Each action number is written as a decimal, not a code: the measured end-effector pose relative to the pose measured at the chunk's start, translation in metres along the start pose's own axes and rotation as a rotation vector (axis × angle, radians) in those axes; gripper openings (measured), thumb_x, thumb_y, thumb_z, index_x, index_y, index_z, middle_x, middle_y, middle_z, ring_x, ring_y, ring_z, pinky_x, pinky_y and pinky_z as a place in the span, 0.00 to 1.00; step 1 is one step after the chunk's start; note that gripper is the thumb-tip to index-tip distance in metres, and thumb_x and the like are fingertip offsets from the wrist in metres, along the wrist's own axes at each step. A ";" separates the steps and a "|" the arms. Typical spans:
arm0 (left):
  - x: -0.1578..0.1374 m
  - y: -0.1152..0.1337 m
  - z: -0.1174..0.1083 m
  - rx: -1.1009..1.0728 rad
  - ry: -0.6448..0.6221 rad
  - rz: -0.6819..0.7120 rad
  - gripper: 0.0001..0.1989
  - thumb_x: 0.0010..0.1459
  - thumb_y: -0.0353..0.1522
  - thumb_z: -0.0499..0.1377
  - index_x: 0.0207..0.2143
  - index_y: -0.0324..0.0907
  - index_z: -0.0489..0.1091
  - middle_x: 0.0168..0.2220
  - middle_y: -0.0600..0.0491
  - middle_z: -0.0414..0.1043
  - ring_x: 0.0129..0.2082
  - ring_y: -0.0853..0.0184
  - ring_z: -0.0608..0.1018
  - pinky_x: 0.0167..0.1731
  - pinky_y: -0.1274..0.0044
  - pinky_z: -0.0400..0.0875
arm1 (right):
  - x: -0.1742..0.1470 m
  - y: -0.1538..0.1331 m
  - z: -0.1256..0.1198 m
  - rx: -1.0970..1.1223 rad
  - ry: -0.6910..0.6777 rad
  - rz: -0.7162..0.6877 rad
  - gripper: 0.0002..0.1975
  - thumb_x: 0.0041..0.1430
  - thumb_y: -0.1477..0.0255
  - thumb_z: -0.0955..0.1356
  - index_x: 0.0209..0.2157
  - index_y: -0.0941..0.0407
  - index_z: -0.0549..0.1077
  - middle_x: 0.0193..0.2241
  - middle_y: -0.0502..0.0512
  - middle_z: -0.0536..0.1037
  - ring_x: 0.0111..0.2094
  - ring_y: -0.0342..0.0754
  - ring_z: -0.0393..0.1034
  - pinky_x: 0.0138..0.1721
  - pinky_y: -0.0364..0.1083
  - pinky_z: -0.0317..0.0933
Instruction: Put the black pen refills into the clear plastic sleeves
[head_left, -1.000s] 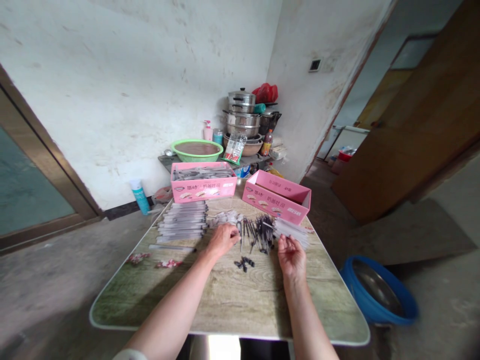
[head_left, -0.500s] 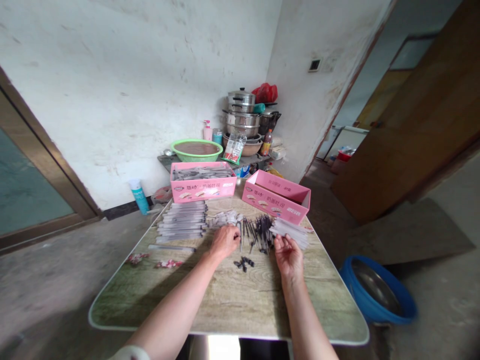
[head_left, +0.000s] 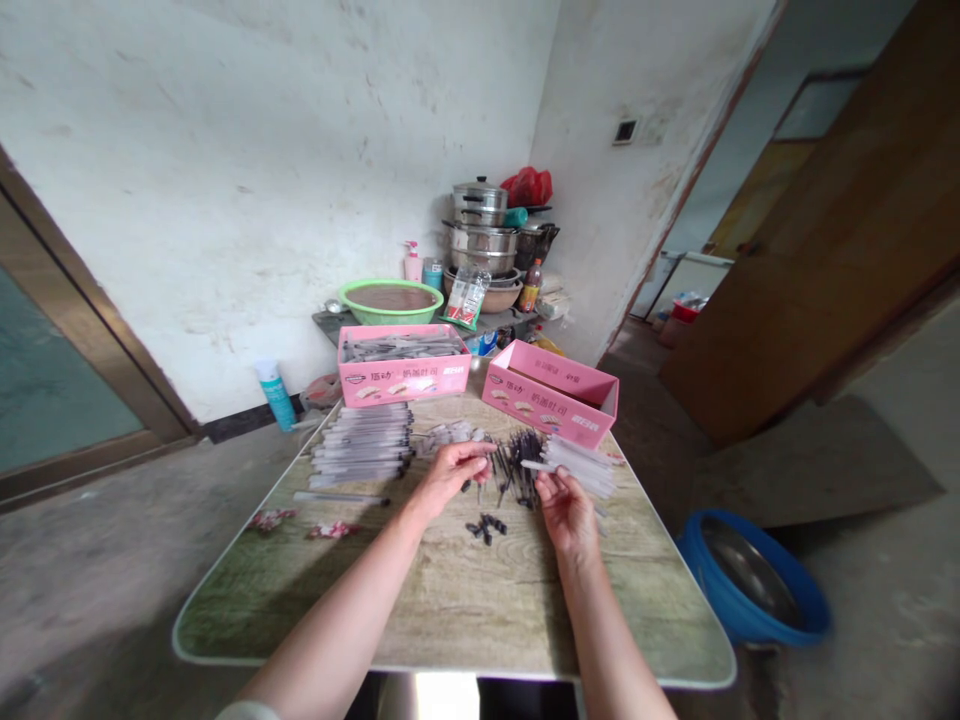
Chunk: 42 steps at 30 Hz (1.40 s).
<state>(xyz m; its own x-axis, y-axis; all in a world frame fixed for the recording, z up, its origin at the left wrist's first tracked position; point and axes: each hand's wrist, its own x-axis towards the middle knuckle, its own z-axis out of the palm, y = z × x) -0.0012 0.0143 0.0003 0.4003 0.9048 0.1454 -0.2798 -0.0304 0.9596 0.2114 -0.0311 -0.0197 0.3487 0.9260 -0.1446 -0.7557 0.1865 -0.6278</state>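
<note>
My right hand (head_left: 568, 510) pinches a translucent white pen barrel (head_left: 537, 466), which points left, between thumb and fingertips. It is beside a pile of similar empty barrels (head_left: 581, 462). My left hand (head_left: 454, 477) is over the table, fingers curved to the right, with what looks like a thin pen refill, mostly hidden, at the fingertips. Dark pen refills (head_left: 527, 452) lie in a loose bunch between the hands. Small black pen parts (head_left: 486, 527) are scattered nearer me. White small pieces (head_left: 448, 436) lie behind my left hand. Pens with dark ends (head_left: 364, 440) are lined up on the left.
Two pink boxes stand at the table's back: the left box (head_left: 403, 383) holds many pens, the right box (head_left: 551, 405) is open-topped. Behind are a green basin (head_left: 391, 312) and stacked pots (head_left: 482, 235). A blue tub (head_left: 750, 580) sits on the floor at right.
My right hand has moved slightly left from the barrel pile with one barrel in its fingers. My left hand has lifted slightly, its fingers stretched further right.
</note>
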 end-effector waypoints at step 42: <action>-0.005 0.004 0.011 -0.057 -0.110 -0.084 0.19 0.52 0.43 0.67 0.34 0.36 0.68 0.26 0.52 0.74 0.24 0.69 0.76 0.26 0.79 0.71 | -0.010 0.007 0.015 -0.167 -0.158 -0.034 0.11 0.41 0.76 0.78 0.28 0.58 0.75 0.22 0.53 0.81 0.24 0.50 0.79 0.25 0.43 0.74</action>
<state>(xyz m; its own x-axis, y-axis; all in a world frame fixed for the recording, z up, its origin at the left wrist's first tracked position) 0.0053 0.0055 0.0060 0.5169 0.8509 0.0938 -0.2894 0.0706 0.9546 0.1942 -0.0347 -0.0111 0.2709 0.9626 -0.0081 -0.6381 0.1733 -0.7502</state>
